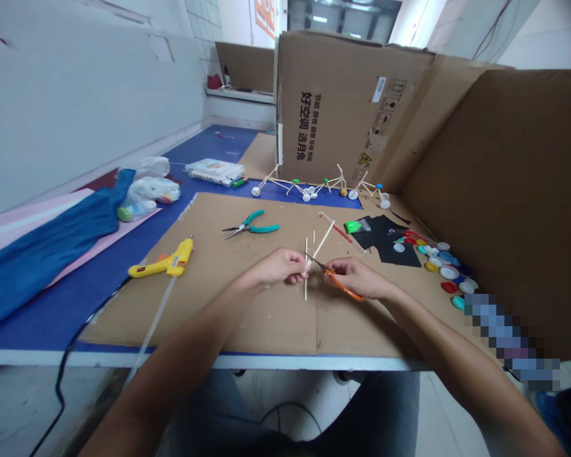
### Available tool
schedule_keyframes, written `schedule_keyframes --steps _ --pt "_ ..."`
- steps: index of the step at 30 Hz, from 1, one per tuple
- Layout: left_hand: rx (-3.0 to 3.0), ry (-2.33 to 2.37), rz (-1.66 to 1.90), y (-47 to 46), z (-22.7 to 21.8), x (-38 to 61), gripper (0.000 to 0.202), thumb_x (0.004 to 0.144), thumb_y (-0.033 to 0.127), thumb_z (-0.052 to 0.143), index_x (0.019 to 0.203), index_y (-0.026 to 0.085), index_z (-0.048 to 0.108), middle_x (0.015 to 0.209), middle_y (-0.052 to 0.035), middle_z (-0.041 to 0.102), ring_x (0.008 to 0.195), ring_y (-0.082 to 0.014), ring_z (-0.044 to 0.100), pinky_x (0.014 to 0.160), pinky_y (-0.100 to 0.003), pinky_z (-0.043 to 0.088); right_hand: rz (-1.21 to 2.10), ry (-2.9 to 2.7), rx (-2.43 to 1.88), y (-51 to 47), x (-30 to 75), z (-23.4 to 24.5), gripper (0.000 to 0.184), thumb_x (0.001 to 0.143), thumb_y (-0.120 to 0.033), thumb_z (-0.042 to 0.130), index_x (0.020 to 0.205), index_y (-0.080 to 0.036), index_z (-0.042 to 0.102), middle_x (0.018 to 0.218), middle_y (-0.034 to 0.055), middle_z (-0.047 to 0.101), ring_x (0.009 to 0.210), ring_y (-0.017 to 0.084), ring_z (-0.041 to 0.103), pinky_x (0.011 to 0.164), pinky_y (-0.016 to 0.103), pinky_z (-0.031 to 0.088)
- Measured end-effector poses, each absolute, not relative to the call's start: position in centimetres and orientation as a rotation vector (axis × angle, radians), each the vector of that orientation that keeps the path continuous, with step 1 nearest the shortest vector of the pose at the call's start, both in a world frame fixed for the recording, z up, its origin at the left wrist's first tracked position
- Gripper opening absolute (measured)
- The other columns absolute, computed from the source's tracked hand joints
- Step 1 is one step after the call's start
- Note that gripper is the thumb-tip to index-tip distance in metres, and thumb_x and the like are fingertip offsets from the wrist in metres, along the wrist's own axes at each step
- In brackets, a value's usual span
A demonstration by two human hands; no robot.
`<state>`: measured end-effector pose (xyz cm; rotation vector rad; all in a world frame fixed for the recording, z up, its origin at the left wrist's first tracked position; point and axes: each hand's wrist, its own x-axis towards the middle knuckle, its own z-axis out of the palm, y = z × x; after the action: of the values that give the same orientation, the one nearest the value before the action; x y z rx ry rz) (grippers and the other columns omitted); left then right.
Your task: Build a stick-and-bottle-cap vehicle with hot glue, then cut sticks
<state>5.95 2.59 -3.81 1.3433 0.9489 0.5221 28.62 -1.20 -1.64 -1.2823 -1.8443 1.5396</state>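
My left hand (276,266) pinches a thin wooden stick (306,279) near its upper part, with the stick standing almost upright over the cardboard sheet (247,311). My right hand (356,279) grips orange-handled scissors (342,285), and their metal blades (316,261) reach left to the stick by my left fingertips. Another wooden stick (325,240) slants just above the hands. I cannot tell whether the blades are cutting the stick.
On the cardboard lie green-handled pliers (250,224), a yellow hot glue gun (164,263), black paper (385,240) and several bottle caps (440,261). Stick models with cap wheels (304,188) stand beyond it, before a large cardboard box (342,105). Blue cloth (42,247) lies left.
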Motion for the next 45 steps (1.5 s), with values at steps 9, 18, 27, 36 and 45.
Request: schedule_keyframes --steps 9,18,27,36,45 --pt "1.846 1.442 0.471 4.5 -4.5 3.7 0.031 0.083 0.041 0.057 0.063 0.018 0.061 0.060 -0.0023 0.063 0.054 -0.0132 0.053 0.054 -0.025 0.033 1.512 -1.678 -1.319 0.7 28.3 -3.8 0.041 0.070 -0.053 0.077 0.079 -0.016 0.062 0.065 -0.0039 0.050 0.058 0.009 0.037 0.055 0.024 0.027" --pt "2.175 1.669 0.414 3.2 -3.7 4.8 0.031 0.091 0.043 0.049 0.086 0.021 0.071 0.078 -0.0064 0.072 0.066 -0.0197 0.060 0.061 -0.029 0.034 1.523 -1.560 -1.314 0.0 27.5 -4.4 0.044 0.066 -0.056 0.078 0.079 -0.017 0.062 0.064 -0.0040 0.051 0.057 0.009 0.037 0.054 0.025 0.026" --pt "1.940 1.356 0.795 1.7 -4.8 7.2 0.024 0.089 0.036 0.054 0.089 0.020 0.073 0.079 -0.0024 0.074 0.070 -0.0160 0.062 0.064 -0.024 0.038 1.531 -1.482 -1.277 -0.8 26.7 -3.5 0.047 0.062 -0.055 0.081 0.078 -0.016 0.062 0.064 -0.0047 0.051 0.057 0.008 0.036 0.056 0.025 0.027" --pt "2.119 1.367 0.754 1.4 -4.5 6.9 0.024 0.094 0.033 0.050 0.084 0.020 0.069 0.073 -0.0014 0.068 0.066 -0.0147 0.057 0.062 -0.025 0.034 1.586 -1.518 -1.219 -1.0 27.0 -3.5 0.046 0.064 -0.054 0.080 0.077 -0.018 0.055 0.064 -0.0065 0.047 0.058 0.008 0.035 0.056 0.024 0.026" --pt "2.546 1.265 0.743 1.0 -4.9 6.8 0.026 0.098 0.024 0.045 0.079 0.019 0.062 0.077 -0.0069 0.065 0.076 -0.0189 0.058 0.073 -0.029 0.040 1.584 -1.561 -1.235 -1.5 26.9 -3.0 0.044 0.070 -0.052 0.077 0.079 -0.020 0.049 0.065 -0.0076 0.043 0.058 0.008 0.034 0.056 0.025 0.027"
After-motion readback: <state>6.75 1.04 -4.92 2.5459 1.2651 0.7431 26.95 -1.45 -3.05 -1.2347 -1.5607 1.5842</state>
